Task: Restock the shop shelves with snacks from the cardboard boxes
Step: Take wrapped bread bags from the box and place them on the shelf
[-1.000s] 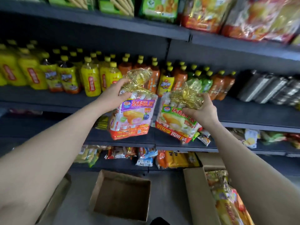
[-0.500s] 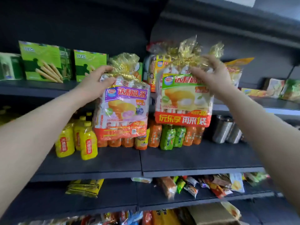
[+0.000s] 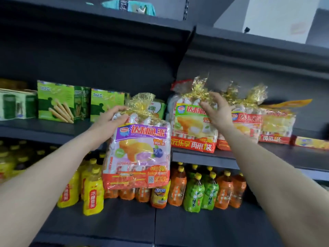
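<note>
My left hand (image 3: 110,122) grips the gold-tied neck of a purple-labelled snack bag (image 3: 138,154), which hangs in the air in front of the drinks row. My right hand (image 3: 216,111) holds the top of a green-labelled snack bag (image 3: 188,129); that bag stands on the dark shelf (image 3: 267,157) at its left end. Beside it, to the right, stand two more snack bags (image 3: 249,125) with gold ties. The cardboard boxes are out of view.
Green biscuit-stick boxes (image 3: 60,102) line the left half of the same shelf level. Below stand yellow bottles (image 3: 92,195), orange bottles (image 3: 178,186) and green tea bottles (image 3: 201,193). A higher shelf (image 3: 106,20) overhangs above. A flat yellow box (image 3: 311,142) lies at the right.
The view has tilted up from the boxes on the floor to the snack shelf. My right hand has carried the green-labelled bag up onto the shelf; my left hand has raised the purple-labelled bag.
</note>
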Motion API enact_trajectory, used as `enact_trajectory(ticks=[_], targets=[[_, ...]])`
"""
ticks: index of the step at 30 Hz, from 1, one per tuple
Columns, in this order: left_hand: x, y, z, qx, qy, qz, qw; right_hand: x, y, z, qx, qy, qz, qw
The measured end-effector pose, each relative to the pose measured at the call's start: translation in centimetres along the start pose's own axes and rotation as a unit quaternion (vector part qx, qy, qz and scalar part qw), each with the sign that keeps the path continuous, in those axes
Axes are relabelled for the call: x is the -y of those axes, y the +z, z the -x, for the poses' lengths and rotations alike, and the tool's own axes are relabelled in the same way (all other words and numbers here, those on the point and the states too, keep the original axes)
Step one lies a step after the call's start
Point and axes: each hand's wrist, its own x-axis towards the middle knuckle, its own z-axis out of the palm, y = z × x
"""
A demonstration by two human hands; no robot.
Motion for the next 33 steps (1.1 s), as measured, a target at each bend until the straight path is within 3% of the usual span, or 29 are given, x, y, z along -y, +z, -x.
enact_trajectory(ticks=[5, 9, 11, 13, 15, 17, 19, 21, 24, 26, 29, 33], targets=[[-0.3, 1.2, -0.4, 0.004, 0.010, 0.019, 1.000, -2.3, 1.1, 0.1, -0.009, -0.052, 0.138, 0.989], [-0.9, 2.1, 0.1, 0.024, 0.023, 0.022, 0.999, -0.8, 0.9, 2.3, -0.076, -0.088, 0.283, 0.952], [-1.4, 2.7, 0.4, 0.030, 0.036, 0.024, 0.999, 0.4, 0.4, 4.1, -0.103, -0.135, 0.300, 0.939], [-2.0, 3.6, 0.9, 0.040, 0.045, 0.041, 0.997, 1.5, -0.3, 6.4, -0.081, -0.131, 0.186, 0.970], [-2.8, 5.0, 1.3, 0.051, 0.048, 0.068, 0.995, 3.5, -1.2, 9.2, 0.019, -0.012, 0.012, 1.000], [-3.5, 6.9, 1.6, 0.056, 0.052, 0.094, 0.993, 4.2, -1.6, 11.6, 0.127, 0.109, -0.121, 0.978], [-4.2, 9.2, 1.9, 0.060, 0.053, 0.113, 0.990, 3.2, -1.7, 13.2, 0.157, 0.173, -0.224, 0.946], [-4.7, 11.3, 2.1, 0.086, 0.051, 0.125, 0.987, 1.7, -3.0, 13.9, 0.130, 0.217, -0.282, 0.925], [-5.3, 13.9, 1.8, 0.119, 0.096, 0.070, 0.986, 0.0, -6.6, 13.2, 0.084, 0.222, -0.273, 0.932], [-5.5, 15.2, 1.0, 0.089, 0.153, -0.044, 0.983, -1.7, -9.6, 11.7, 0.055, 0.216, -0.260, 0.939], [-5.5, 17.1, -0.1, 0.025, 0.236, -0.219, 0.946, -4.0, -14.8, 9.2, 0.012, 0.199, -0.282, 0.939], [-5.1, 19.3, -1.1, -0.025, 0.275, -0.327, 0.904, -6.6, -19.1, 5.6, -0.094, 0.144, -0.252, 0.952]])
